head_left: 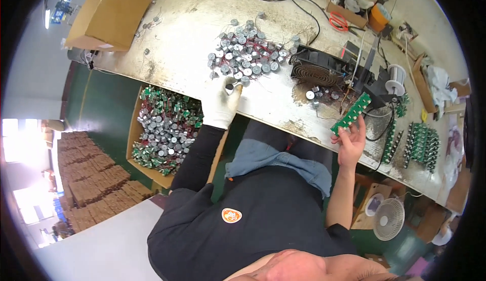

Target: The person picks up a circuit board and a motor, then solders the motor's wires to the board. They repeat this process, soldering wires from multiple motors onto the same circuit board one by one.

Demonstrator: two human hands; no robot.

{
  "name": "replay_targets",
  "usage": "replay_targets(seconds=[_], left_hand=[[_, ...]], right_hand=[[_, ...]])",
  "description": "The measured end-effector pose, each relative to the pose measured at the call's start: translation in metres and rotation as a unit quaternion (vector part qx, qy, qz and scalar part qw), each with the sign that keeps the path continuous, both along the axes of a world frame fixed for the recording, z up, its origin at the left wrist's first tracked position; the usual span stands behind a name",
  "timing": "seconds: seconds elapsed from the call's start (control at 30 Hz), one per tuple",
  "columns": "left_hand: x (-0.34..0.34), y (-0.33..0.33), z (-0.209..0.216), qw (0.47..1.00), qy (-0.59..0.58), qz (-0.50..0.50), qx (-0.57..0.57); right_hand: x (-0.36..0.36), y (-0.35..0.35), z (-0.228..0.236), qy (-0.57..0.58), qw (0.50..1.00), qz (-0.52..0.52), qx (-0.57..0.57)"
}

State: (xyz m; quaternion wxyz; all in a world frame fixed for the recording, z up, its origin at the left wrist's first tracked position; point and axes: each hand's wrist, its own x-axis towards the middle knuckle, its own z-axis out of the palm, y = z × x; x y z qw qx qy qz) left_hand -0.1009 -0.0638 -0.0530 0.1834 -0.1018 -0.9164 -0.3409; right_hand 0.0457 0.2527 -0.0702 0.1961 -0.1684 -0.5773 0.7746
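My left hand (221, 103), in a white glove, is at the near edge of a pile of small round metal motors with red wires (250, 53). Its thumb and fingers curl round a small round metal part (230, 86), mostly hidden by the glove. My bare right hand (352, 142) grips the lower end of a long green circuit board (351, 115), tilted up above the bench's front edge. Just beyond that board stand a black fan (316, 68) and a soldering stand with a spool of wire (396, 80).
A carton (132, 129) full of motors and green boards stands below the bench at left. Rows of green boards (421, 142) lie at right. A cardboard box (109, 15) is at the far left, red-handled scissors (338, 22) at the back. Black cables run across the bench.
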Motion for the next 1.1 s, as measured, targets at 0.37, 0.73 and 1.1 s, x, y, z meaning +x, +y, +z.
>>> replay_targets(seconds=[0.37, 0.73, 1.1], left_hand=[[-0.068, -0.015, 0.029, 0.983, 0.062, -0.166, 0.042], [-0.085, 0.003, 0.023, 0.952, -0.043, -0.183, 0.242], [0.018, 0.044, 0.056, 0.883, -0.232, -0.146, 0.380]], right_hand=[[0.002, -0.003, -0.008, -0.002, 1.000, -0.024, 0.005], [0.001, 0.002, 0.000, -0.025, 0.999, 0.010, -0.024], [-0.002, 0.005, -0.002, 0.010, 0.998, 0.046, -0.033]])
